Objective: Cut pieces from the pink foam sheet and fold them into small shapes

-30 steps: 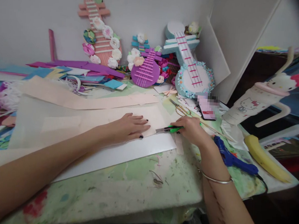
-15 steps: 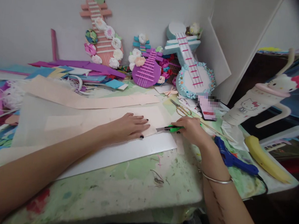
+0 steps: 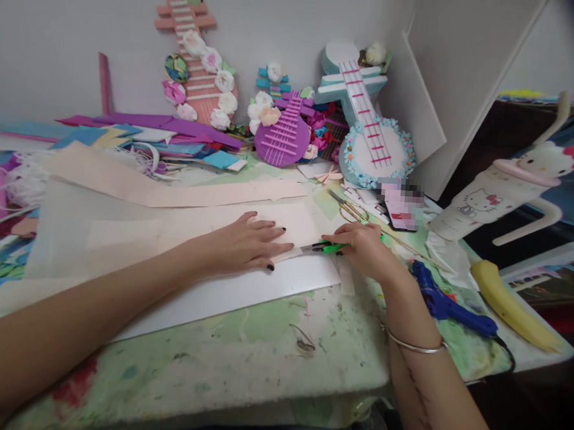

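My left hand lies flat with its fingers spread on a pale peach sheet, pressing it onto a white board. Just to the right, my right hand is wrapped around a green and black utility knife. The knife's blade points left and touches the edge of the sheet, close to my left fingertips. A long strip of peach paper lies behind the sheet. Part of the knife's handle is hidden inside my right hand.
Gold-handled scissors, a phone, a blue glue gun and a banana lie on the right. A cup stands behind them. Decorated model instruments lean on the wall; coloured scraps pile up left.
My right hand has drawn the knife slightly to the left along the sheet's edge. My left hand stays almost where it was, its fingers a little more spread.
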`<state>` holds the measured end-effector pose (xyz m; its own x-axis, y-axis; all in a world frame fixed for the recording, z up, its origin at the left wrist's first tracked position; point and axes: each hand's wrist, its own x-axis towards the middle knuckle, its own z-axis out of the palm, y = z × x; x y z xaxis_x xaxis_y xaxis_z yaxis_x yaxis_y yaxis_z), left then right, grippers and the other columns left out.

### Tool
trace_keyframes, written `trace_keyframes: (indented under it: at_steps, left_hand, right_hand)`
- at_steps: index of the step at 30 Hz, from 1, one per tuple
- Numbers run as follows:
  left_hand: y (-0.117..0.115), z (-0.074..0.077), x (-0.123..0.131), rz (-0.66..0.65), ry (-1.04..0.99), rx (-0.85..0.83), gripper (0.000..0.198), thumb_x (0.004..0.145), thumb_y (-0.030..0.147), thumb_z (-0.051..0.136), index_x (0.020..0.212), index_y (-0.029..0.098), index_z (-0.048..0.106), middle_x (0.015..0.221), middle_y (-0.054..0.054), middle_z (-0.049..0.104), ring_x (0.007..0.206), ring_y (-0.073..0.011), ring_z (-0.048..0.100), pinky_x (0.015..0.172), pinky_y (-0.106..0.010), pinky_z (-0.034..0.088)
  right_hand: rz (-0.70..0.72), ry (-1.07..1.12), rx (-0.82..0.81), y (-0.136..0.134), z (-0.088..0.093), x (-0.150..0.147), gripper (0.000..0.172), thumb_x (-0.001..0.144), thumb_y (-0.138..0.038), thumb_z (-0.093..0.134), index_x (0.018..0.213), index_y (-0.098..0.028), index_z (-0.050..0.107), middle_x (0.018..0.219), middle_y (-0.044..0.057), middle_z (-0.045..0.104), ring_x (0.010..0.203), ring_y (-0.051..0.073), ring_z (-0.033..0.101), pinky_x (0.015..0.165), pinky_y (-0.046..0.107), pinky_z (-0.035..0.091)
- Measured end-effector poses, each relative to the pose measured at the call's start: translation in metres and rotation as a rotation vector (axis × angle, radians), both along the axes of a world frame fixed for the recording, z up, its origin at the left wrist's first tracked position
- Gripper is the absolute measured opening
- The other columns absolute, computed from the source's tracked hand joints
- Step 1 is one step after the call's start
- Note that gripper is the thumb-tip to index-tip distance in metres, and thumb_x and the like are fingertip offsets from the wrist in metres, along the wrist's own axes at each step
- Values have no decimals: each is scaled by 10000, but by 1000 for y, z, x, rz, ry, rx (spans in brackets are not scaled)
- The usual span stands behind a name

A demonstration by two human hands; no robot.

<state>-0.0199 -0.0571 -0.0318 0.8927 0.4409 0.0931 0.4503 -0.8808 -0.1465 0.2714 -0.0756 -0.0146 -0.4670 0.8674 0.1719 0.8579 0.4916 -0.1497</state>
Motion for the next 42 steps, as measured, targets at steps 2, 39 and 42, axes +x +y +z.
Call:
trace_keyframes:
  at_steps: [2, 39, 42]
  left_hand:
    - [0, 0, 0, 4, -1, 0, 472, 966, 492, 319, 1410, 332, 339, 1419, -89, 442, 1289, -278, 395, 1047, -471, 182]
    - [3, -3, -2, 3, -30, -120, 552, 962, 518, 316, 1471, 341, 195, 1509, -42, 321, 1372, -244, 298, 1072, -409, 172]
    - [2, -1, -2, 3, -46, -135, 561, 961, 524, 312, 1474, 336, 187, 1504, -39, 332, 1367, -242, 308, 1064, -394, 186]
  right_hand:
    - [9, -6, -4, 0, -1, -2, 522, 757, 60, 498, 1081, -294, 706, 976, 63, 704, 970, 239, 588, 845, 384, 252]
    - [67, 55, -80, 0, -1, 16, 574, 676, 52, 478, 1106, -254, 703, 967, 69, 689, 895, 199, 601, 820, 293, 450]
    - [72, 61, -77, -1, 0, 12, 578, 682, 52, 469, 1115, -254, 698, 980, 71, 689, 898, 200, 602, 820, 299, 454]
